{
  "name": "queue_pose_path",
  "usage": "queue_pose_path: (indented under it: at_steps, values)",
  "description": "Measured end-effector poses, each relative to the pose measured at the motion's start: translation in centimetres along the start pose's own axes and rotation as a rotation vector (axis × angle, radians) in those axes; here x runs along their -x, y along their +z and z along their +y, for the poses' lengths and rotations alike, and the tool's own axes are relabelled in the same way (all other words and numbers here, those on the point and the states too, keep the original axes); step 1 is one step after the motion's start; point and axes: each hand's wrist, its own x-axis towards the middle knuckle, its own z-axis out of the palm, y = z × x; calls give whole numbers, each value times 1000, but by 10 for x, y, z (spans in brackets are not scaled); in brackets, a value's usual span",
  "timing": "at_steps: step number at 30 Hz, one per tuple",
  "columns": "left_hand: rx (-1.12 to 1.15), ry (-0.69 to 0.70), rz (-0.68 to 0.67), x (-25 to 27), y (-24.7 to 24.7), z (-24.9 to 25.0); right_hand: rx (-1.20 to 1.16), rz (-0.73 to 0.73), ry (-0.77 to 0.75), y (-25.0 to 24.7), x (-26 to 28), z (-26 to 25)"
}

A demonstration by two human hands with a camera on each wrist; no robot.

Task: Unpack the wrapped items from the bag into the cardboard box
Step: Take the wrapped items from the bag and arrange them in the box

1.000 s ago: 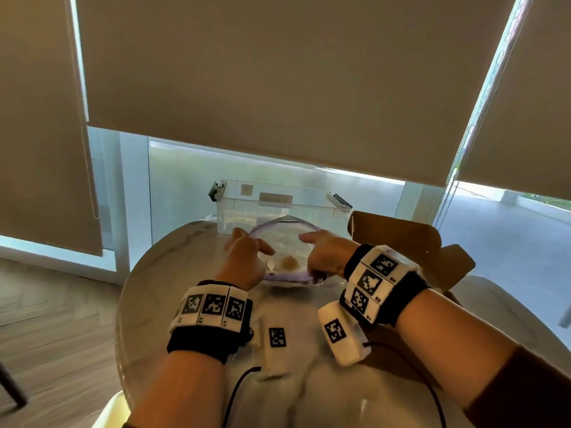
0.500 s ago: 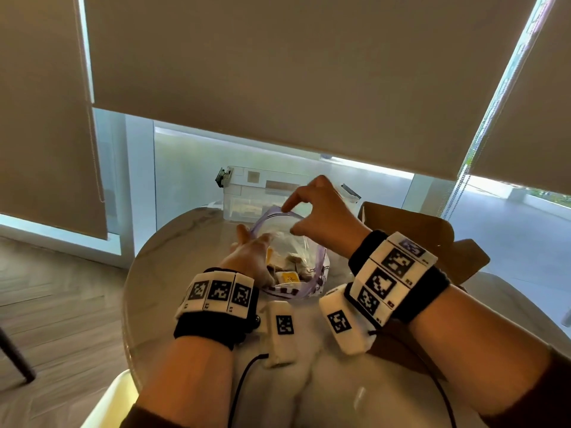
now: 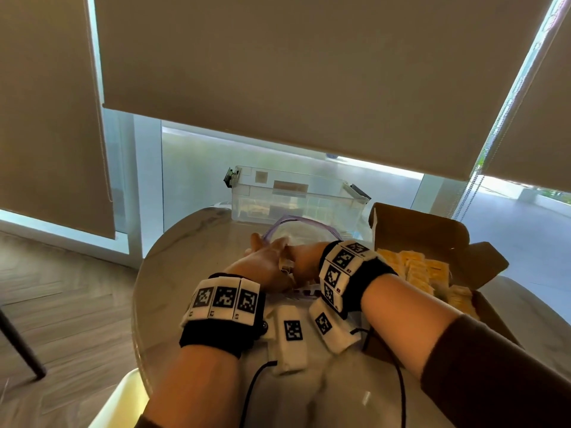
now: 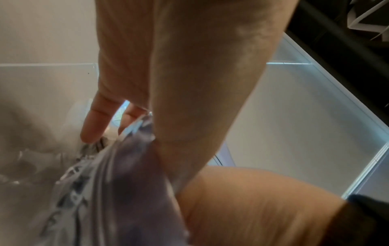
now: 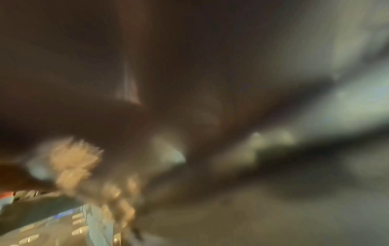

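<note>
A clear zip bag (image 3: 309, 222) with a purple rim lies open on the round table (image 3: 185, 273), in front of me. My left hand (image 3: 262, 265) holds the bag's near rim; in the left wrist view the purple rim (image 4: 126, 174) runs between thumb and palm, with the fingers (image 4: 94, 123) extended. My right hand (image 3: 304, 261) reaches down into the bag's mouth beside the left hand, and its fingers are hidden. The right wrist view is a motion blur with a pale crinkled wrapper (image 5: 73, 158). To the right, the open cardboard box (image 3: 432, 230) holds several yellow wrapped items (image 3: 417, 270).
A clear plastic bin (image 3: 293, 199) stands behind the bag at the table's far edge. White tagged pods (image 3: 290, 335) and black cables lie on the table near me. Window blinds hang beyond. A chair leg (image 3: 18, 344) stands on the wooden floor at left.
My right hand let go of the bag's far rim, rose above the bag, and has now dropped into its mouth. The left hand stays on the near rim.
</note>
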Motion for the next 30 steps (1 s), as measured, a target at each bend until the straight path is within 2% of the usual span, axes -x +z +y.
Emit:
queue_pose_path:
  at_steps: [3, 6, 10, 15, 20, 24, 26, 28, 30]
  values:
    - [7, -25, -18, -1, -2, 1, 74, 10, 0, 7, -11, 2]
    - [9, -44, -20, -1, -1, 0, 35, 121, 31, 5, -16, 3]
    - [20, 0, 19, 4, 1, -2, -3, 86, 4, -1, -7, 6]
    - [35, -9, 5, 4, -1, 0, 66, 207, -19, -16, 17, -1]
    - [81, 53, 24, 6, 1, -4, -185, 380, -110, -33, 58, 2]
    - [-39, 92, 169, 13, -2, 2, -496, 519, -167, -30, 86, 13]
    - [-25, 103, 192, 15, -5, 6, -616, 602, -184, -22, 93, 24]
    - [78, 142, 246, 17, -11, 9, -770, 658, -207, -13, 98, 36]
    - [310, 254, 371, 20, -18, 14, -943, 689, -239, -4, 101, 47]
